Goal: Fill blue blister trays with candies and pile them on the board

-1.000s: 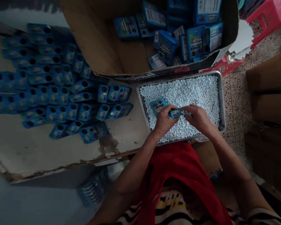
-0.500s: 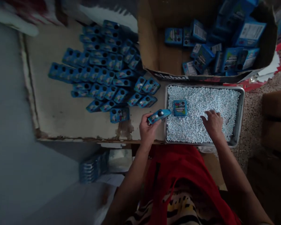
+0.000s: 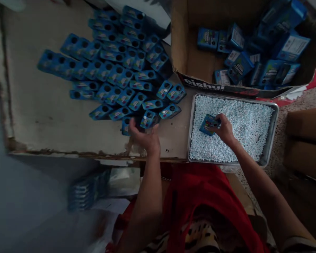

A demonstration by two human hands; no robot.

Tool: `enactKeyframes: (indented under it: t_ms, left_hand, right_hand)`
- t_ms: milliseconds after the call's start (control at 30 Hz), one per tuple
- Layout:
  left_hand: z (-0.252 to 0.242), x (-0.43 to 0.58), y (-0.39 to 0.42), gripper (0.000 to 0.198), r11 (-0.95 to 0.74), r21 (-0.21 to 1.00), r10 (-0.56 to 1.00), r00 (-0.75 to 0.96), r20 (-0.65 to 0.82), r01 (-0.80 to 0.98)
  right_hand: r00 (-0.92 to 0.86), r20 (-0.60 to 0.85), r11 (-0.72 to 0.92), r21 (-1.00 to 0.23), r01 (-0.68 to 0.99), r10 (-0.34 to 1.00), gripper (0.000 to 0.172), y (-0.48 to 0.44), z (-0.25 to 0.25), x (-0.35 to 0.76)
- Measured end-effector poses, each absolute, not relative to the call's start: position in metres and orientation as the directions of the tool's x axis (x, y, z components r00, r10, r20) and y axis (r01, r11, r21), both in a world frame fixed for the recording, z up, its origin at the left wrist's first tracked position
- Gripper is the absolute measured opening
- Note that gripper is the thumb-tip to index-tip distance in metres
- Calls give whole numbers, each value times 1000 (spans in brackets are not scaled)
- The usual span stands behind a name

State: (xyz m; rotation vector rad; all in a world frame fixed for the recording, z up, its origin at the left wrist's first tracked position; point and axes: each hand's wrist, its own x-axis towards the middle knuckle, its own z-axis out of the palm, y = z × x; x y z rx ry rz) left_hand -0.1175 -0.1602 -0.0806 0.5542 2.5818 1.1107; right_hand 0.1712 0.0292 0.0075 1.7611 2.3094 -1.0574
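My right hand pinches a small blue candy box by its right end, tilted over the metal tray of small pale blue-white candies. At the table's near side, my left hand has its thumb and fingers spread. Its fingers touch or partly cover a blue box with a dark round hole in its top. Just in front of the palm stands another box with a white candy showing at its hole. Many more such boxes stand in slanting rows beyond.
Behind the tray, an open cardboard carton holds a jumble of blue boxes. The table's chipped front edge runs along my side. Brown cartons stand at the right, and packs lie below the table on the left.
My left hand has moved left from the tray's edge, and the box it held now stands among the others. My right hand has picked up the box lying on the candies.
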Motion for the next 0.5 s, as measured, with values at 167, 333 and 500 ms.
enactKeyframes:
  t_ms: [167, 333, 500]
  left_hand:
    - [-27, -54, -138, 69, 334, 854, 818, -573, -53, 398]
    - [-36, -15, -75, 42, 217, 976, 976, -3, -217, 18]
    - [-47, -24, -58, 35, 248, 969, 942, -230, -244, -12]
  right_hand:
    - [-280, -343, -53, -710, 702, 897, 42, -9, 21, 176]
    - [-419, -308, 79, -719, 690, 854, 39, -6, 40, 196]
    - [-413, -338, 230, -468, 853, 846, 49, 10, 21, 231]
